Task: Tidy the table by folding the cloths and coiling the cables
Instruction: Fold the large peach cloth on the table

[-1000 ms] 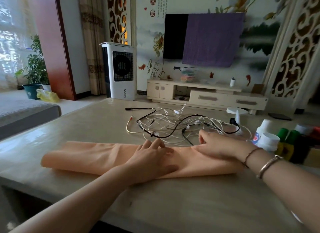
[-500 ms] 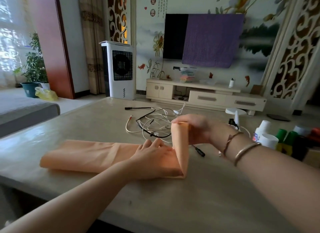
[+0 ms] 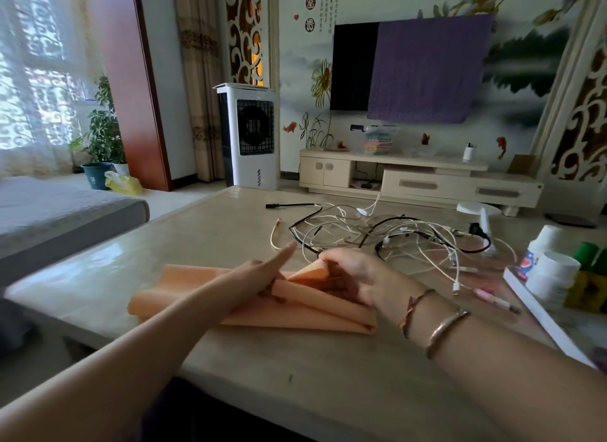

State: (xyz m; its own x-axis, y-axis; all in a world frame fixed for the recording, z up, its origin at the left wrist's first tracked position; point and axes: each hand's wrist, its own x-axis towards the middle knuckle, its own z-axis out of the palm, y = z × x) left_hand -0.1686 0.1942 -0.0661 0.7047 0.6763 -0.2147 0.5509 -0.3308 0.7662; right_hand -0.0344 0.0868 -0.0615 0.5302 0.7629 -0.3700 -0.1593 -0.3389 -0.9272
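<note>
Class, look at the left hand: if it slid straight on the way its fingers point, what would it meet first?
Probably the tangled cables. The left hand points away and rightward with straight fingers over the cloth, and the nearest white loop lies just past its fingertips, though depth is unclear.

A bright curtained window (image 3: 36, 80) upper left; a cloth-draped television (image 3: 410, 68) hangs above a cream cabinet (image 3: 420, 182), white air cooler (image 3: 248, 136) beside

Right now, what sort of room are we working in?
Most likely a home living room: a wall-mounted TV partly draped with a purple cloth above a low media cabinet, a standing air cooler, and potted plants by a curtained window.
</note>
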